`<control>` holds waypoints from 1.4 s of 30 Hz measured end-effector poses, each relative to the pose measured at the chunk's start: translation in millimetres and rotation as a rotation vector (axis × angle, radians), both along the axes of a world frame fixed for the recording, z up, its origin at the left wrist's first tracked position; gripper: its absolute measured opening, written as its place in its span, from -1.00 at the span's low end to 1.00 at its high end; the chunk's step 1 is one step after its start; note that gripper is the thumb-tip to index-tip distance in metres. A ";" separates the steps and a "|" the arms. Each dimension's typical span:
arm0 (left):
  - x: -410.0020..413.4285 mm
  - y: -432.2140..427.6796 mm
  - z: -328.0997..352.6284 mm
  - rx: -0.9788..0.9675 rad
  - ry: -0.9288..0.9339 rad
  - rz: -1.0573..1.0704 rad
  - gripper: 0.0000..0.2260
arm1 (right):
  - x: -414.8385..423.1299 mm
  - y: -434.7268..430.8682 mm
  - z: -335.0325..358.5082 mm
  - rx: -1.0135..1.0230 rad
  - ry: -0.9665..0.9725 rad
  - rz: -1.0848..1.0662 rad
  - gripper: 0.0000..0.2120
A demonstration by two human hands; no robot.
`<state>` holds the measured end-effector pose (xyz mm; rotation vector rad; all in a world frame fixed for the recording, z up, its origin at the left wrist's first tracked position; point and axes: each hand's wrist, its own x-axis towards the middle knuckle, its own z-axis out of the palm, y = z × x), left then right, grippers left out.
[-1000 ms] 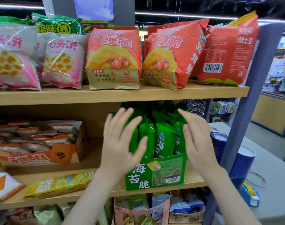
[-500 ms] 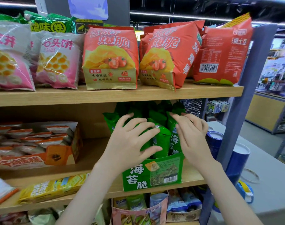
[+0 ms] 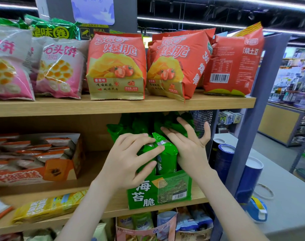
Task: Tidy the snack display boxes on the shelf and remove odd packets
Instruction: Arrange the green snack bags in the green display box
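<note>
Middle shelf [image 3: 103,173], right end: green box [image 3: 159,190] sits at the front edge, low front wall with white lettering and a barcode. Green packets [image 3: 139,126] stand upright in it, packed close, tops reaching near the underside of the top shelf [image 3: 113,106]. Left hand [image 3: 130,159] lies over the front row, fingers spread and only lightly bent, tips resting on the packet faces; it holds nothing in a closed grip. Right hand [image 3: 188,145] is open, palm turned left, fingers straight and pushed in among the rear packets, thumb raised towards the mesh panel [image 3: 203,120]. One front packet [image 3: 167,155] stands between the two hands, its silver seal up, touched by the left fingertips on one side and the heel of the right hand on the other. Same shelf, left: an orange box [image 3: 59,171] of white-and-orange packets, well apart from the green one. A yellow packet [image 3: 49,206] lies flat near the shelf front edge, below the orange box. Top shelf carries red bags [image 3: 117,66] and pink bags [image 3: 59,66], upright. Bottom level below the green box: more boxes of mixed packets [image 3: 165,226], partly hidden. Right of the shelf post, a grey surface [image 3: 290,197] bears blue tubes [image 3: 249,180], a blue tape dispenser [image 3: 257,210] and a thin ring [image 3: 263,191].
</note>
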<state>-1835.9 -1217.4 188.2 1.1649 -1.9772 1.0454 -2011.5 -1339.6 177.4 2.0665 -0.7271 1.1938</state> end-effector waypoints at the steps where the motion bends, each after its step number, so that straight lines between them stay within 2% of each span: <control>1: 1.6 0.6 -0.1 0.008 0.005 -0.005 -0.69 | 0.8 -0.6 -2.4 -0.016 -0.008 0.034 -0.61; 3: 6.3 1.1 -0.7 0.015 0.019 -0.020 -0.69 | 1.0 -2.5 -5.9 -0.055 -0.055 0.104 -0.66; 6: 14.2 0.5 -3.5 -0.003 0.053 -0.052 -0.72 | 3.4 0.3 -5.8 -0.149 -0.141 0.170 -0.61; 13: 28.6 2.6 -13.4 -0.061 0.151 -0.028 -0.76 | 16.4 11.0 -2.1 -0.332 -0.190 0.234 -0.75; 15: 22.2 4.8 -14.7 -0.087 0.172 0.043 -0.72 | 20.3 10.9 -5.4 -0.332 -0.240 0.244 -0.76; 19: -11.7 -2.0 -23.6 -0.139 0.261 0.171 -0.45 | 22.9 5.9 -5.8 -0.313 -0.292 0.311 -0.75; 23: -17.6 -19.6 -29.7 -0.193 0.245 0.266 -0.50 | 23.6 -4.9 -5.3 -0.296 -0.340 0.344 -0.70; 27: -11.4 -27.8 -30.0 -0.166 0.218 0.307 -0.48 | 22.7 -13.4 -6.5 -0.311 -0.368 0.356 -0.70; 42: -7.9 -30.4 -28.8 -0.122 0.209 0.274 -0.46 | 10.5 -13.8 7.4 -0.217 -0.481 0.413 -0.64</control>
